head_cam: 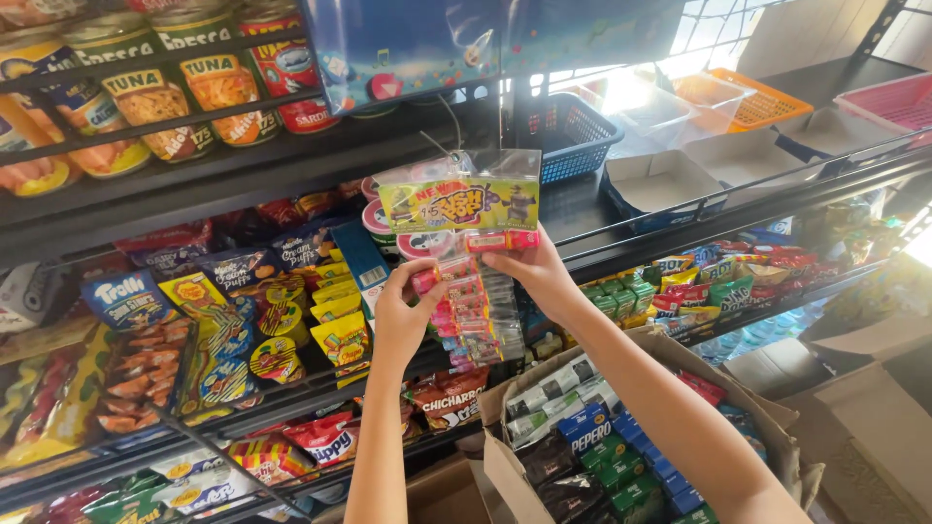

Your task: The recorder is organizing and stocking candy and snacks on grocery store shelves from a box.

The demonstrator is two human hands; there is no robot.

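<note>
Head view, hands gripping hanging candy strip

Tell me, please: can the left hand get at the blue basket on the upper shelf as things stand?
Probably not freely. The left hand is busy on the hanging candy strip, and that strip with its yellow header card hangs between it and the blue basket.
</note>
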